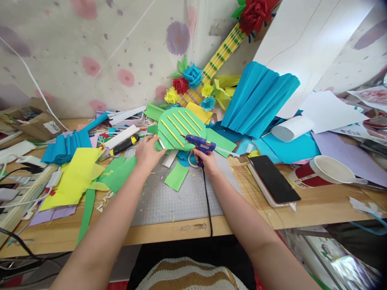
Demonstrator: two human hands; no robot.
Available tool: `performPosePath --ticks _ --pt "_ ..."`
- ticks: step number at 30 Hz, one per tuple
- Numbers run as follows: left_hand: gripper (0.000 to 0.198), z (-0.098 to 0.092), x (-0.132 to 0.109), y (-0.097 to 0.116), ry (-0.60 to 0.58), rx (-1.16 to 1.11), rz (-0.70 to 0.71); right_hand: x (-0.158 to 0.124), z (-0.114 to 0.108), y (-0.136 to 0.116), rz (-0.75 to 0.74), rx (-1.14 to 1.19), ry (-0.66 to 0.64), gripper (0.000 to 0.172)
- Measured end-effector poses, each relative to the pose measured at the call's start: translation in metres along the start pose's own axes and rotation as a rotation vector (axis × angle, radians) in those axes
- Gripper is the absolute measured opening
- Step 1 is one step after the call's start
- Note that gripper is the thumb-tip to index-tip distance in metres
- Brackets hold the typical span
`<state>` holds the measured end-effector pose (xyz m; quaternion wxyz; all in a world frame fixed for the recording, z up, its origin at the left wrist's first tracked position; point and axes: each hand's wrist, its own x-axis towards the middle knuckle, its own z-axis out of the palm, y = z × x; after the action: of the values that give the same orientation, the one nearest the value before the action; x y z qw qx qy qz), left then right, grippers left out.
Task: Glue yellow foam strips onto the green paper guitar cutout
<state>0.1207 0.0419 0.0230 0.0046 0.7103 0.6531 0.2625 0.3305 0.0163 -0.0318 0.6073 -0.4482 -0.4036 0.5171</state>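
Observation:
My left hand [147, 152] is closed in a pinch at the left edge of a round green paper piece [173, 128]. A short thin white stick [161, 143] shows between its thumb and fingers. Several slanted yellow strips [172, 133] lie across the green piece, and a greener strip sits at its lower left. My right hand [208, 162] is wrapped round the handle of a blue hot glue gun [201, 143]. The gun's nozzle points left, over the green piece. A whitish glue stick [226, 152] sticks out of its back, and a black cord hangs down.
A grey cutting mat [181, 205] lies beneath, with a green paper scrap [177, 178]. Behind stands a paper guitar [222, 56] with paper flowers. A utility knife [124, 145] lies left. To the right are a phone [274, 178], a paper cup [323, 171] and pleated blue paper [260, 100].

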Motion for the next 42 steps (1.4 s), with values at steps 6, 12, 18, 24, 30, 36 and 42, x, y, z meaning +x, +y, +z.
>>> performPosePath --ticks 6,12,18,24,30,36,42 --pt "0.042 0.03 -0.016 -0.015 0.033 -0.187 -0.085 0.0 -0.001 0.004 -0.01 -0.069 0.021 0.03" --pt "0.043 0.041 -0.03 -0.021 0.17 -0.439 0.018 -0.005 -0.007 -0.007 0.017 -0.182 -0.1 0.034" --pt "0.05 0.039 -0.046 -0.028 0.086 -0.709 0.024 -0.007 -0.015 -0.017 0.11 -0.309 -0.328 0.039" --pt "0.054 0.041 -0.049 -0.032 -0.021 -0.867 -0.053 -0.007 -0.013 -0.008 0.137 -0.419 -0.4 0.044" --pt "0.054 0.043 -0.048 -0.032 -0.075 -0.935 -0.064 -0.008 -0.01 -0.008 0.116 -0.452 -0.41 0.047" --pt "0.053 0.043 -0.048 -0.033 -0.09 -0.924 -0.056 -0.007 -0.011 -0.01 0.108 -0.472 -0.445 0.049" --pt "0.055 0.042 -0.048 -0.033 -0.105 -0.941 -0.069 -0.008 -0.011 -0.01 0.08 -0.469 -0.446 0.044"
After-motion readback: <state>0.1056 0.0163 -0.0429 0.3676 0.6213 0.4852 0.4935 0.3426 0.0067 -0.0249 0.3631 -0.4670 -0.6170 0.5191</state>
